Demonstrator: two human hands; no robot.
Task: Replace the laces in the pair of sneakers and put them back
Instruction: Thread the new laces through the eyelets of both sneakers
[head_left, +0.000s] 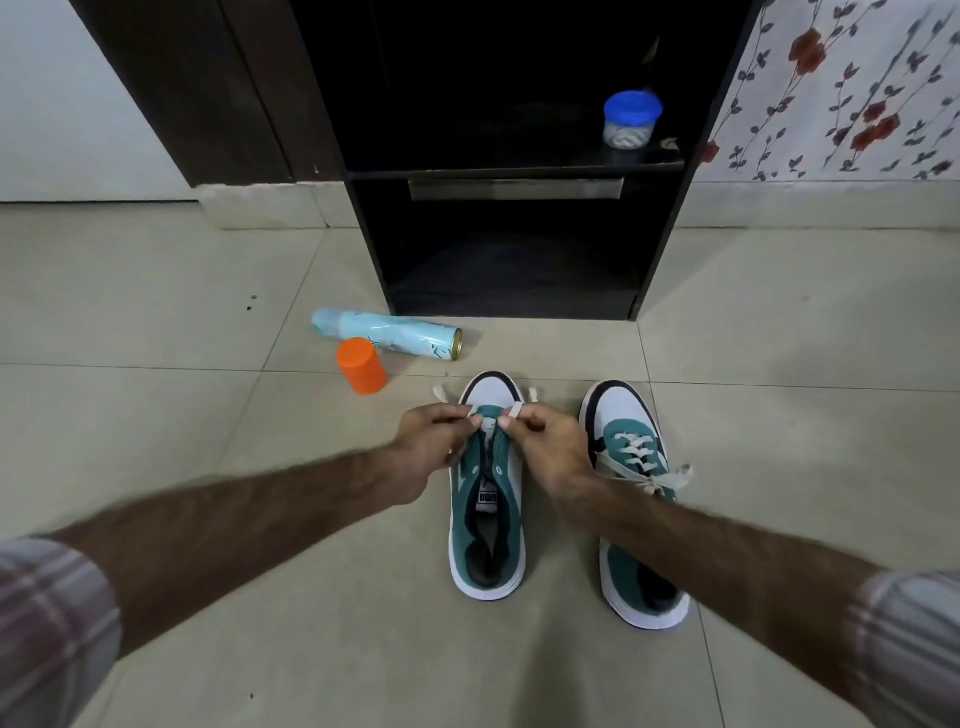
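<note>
At the centre of the frame I see the unlaced sneaker (487, 499) on the floor tiles (208, 291), toe pointing up the frame. A white lace (488, 423) crosses its lowest eyelets. My left hand (423, 449) pinches one lace end between its fingers, my right hand (550, 449) the other. Just right stands the laced sneaker (631, 467). Upper left lie a spray can (387, 339) and orange cap (361, 365); above, a dark cabinet (514, 249).
</note>
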